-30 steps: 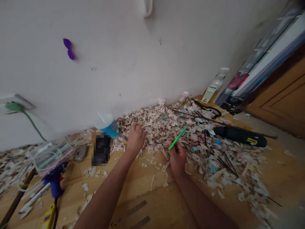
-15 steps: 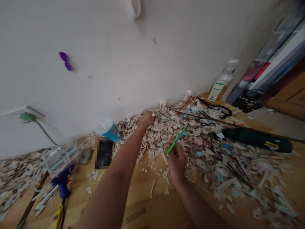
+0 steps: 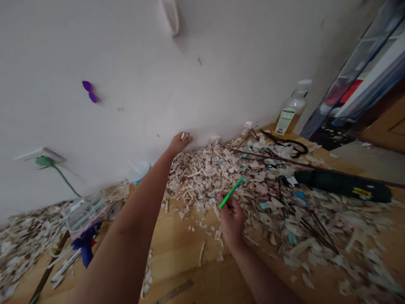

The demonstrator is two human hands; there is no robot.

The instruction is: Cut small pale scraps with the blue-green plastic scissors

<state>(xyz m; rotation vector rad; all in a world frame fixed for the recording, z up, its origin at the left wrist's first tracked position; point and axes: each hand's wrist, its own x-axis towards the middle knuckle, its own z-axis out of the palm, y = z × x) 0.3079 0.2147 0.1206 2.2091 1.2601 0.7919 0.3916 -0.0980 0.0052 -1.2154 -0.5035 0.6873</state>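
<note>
My left hand (image 3: 179, 142) is stretched far forward to the foot of the white wall, fingers closed on a small pale scrap from the heap of pale shavings (image 3: 205, 169). My right hand (image 3: 232, 216) rests low over the wooden floor at the heap's near edge, fist closed round a thin green stick (image 3: 231, 192) that points up and to the right. My left forearm hides most of a white and blue cup (image 3: 138, 170).
A dark green long tool (image 3: 341, 185) and black scissors (image 3: 286, 142) lie in the scraps to the right, with a clear bottle (image 3: 292, 109) by the wall. To the left are a blue glue gun (image 3: 85, 245), a clear tub (image 3: 82, 208), and a green plug (image 3: 44, 161).
My left hand has moved from the middle of the heap forward to the wall and lifted, now pinching a scrap. My right hand has stayed put with the green stick.
</note>
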